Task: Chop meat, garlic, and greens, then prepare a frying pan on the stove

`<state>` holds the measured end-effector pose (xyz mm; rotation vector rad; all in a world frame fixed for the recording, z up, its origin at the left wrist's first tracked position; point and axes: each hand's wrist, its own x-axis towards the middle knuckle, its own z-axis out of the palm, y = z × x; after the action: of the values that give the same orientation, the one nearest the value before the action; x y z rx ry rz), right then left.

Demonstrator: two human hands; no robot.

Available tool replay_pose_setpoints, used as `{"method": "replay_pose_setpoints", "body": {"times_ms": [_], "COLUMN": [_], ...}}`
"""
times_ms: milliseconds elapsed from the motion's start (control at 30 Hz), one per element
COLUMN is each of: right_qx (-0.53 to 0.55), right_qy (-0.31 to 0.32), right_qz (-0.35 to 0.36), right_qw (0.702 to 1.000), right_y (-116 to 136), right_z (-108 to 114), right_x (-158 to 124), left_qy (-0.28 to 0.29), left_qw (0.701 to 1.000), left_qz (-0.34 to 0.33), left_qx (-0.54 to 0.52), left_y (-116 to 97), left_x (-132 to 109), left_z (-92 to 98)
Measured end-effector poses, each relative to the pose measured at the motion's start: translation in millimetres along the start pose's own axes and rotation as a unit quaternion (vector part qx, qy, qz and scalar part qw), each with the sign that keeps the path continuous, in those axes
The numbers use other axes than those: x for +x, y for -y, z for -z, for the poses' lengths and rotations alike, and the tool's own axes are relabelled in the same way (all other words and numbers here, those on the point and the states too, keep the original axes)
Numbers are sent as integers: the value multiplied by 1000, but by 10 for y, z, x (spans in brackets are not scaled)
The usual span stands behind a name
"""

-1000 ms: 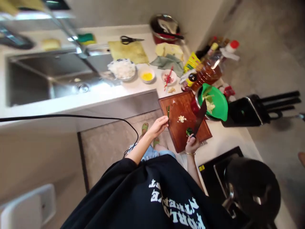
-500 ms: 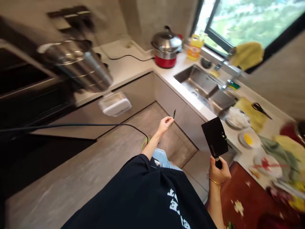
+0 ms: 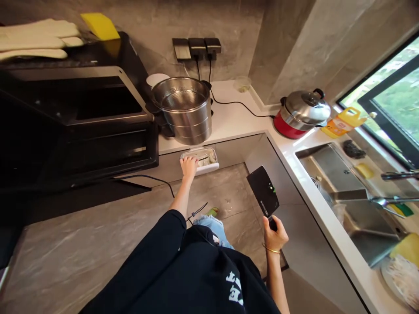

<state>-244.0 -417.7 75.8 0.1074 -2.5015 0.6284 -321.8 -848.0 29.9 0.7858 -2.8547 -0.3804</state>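
My right hand (image 3: 275, 235) is closed round the handle of a black cleaver (image 3: 264, 189), its blade raised in front of the cabinet. Small green bits cling to the blade. My left hand (image 3: 189, 166) is over the near left rim of a white hanging waste bin (image 3: 209, 168), fingers pinched together. A thin dark green vegetable strip (image 3: 203, 158) sticks out from the fingertips over the bin's opening. Pale scraps and a bag-like liner show inside the bin, which hangs against the cabinet front.
Behind the bin stands a steel pot with strainer (image 3: 188, 117) on the counter. An open black oven (image 3: 108, 100) is at left. A red-based cooker (image 3: 296, 117), a yellow oil jug (image 3: 342, 124) and the sink (image 3: 330, 174) line the right. A black cable (image 3: 157, 179) hangs at left.
My view has swung left. My left hand has gone from above the floor to the bin with the green strip. My right hand still holds the cleaver, now away from the counter.
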Motion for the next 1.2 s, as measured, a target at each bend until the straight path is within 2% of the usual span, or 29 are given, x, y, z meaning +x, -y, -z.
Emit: {"method": "replay_pose_setpoints", "body": {"times_ms": [67,133,200,267,367,467,533,600,667,733,767,833,900,967,1033,1067,1133,1200], "right_qx": [-1,-5,-10,-23,-56,-90,-122,-162,-209,-257,-280,-319,-346,-361,-361,-358,-353,-347], "right_qy": [18,33,38,35,23,-7,-44,-86,-126,-156,-164,-169,-160,-141,-112,-97,-74,-58], "right_qz": [9,7,1,-9,-48,-125,-193,-269,-350,-432,-473,-555,-627,-681,-714,-725,-741,-753], "right_qw": [1000,999,999,999,997,988,973,945,905,850,819,750,679,622,589,580,567,557], "right_y": [206,372,495,566,557,424,300,172,52,-61,-116,-227,-346,-476,-606,-665,-764,-828], "right_z": [-177,-281,-321,-302,-157,135,406,721,1068,1433,1621,1998,2366,2709,3011,3142,3357,3509], "right_x": [127,209,253,266,221,46,-169,-465,-830,-1247,-1468,-1918,-2356,-2756,-3103,-3254,-3511,-3710], "left_qy": [42,68,63,40,4,-14,8,51,99,157,192,270,337,374,388,391,394,396], "left_qw": [999,997,996,992,970,934,908,877,835,778,740,642,512,386,278,241,187,153], "left_qz": [21,31,22,-6,-81,-168,-228,-293,-364,-447,-498,-609,-717,-796,-850,-867,-889,-901], "left_qx": [5,-8,-51,-119,-231,-316,-352,-377,-400,-412,-409,-380,-332,-279,-224,-195,-136,-88], "left_y": [54,15,-130,-382,-928,-1596,-2067,-2536,-2985,-3398,-3589,-3936,-4239,-4492,-4680,-4745,-4821,-4841], "left_x": [195,287,285,217,54,-163,-379,-699,-1157,-1768,-2129,-2945,-3847,-4767,-5632,-6022,-6693,-7204], "left_z": [-68,-135,-182,-194,-147,-80,-59,-56,-54,-27,0,76,161,224,237,222,151,46]}}
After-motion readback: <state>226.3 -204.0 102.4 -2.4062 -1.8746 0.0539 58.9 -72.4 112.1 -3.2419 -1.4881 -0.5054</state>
